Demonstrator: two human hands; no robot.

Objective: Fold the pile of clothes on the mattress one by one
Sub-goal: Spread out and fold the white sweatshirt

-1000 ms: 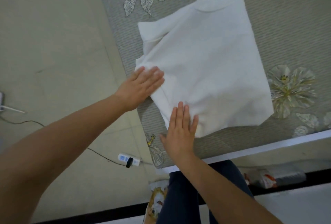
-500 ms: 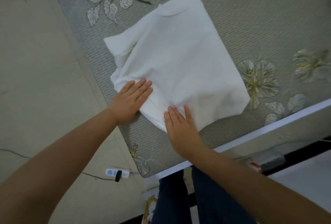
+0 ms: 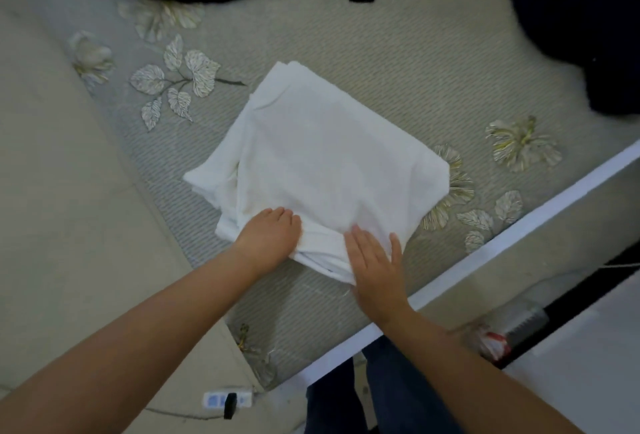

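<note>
Left hand point(image 3: 268, 232), fingers curled into the near edge of folded white cotton garment point(image 3: 322, 170); right hand point(image 3: 375, 260) flat, fingers spread, pressing its lower corner. Mid-frame on grey flower-patterned mattress point(image 3: 398, 62). Probably light, limp, slack: best gripped at both near corners.

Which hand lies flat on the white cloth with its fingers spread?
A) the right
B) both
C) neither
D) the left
A: the right hand rests flat, fingers straight and apart, on the near edge of the white cloth, while the left hand has its fingers curled into the cloth's folded edge.
</note>
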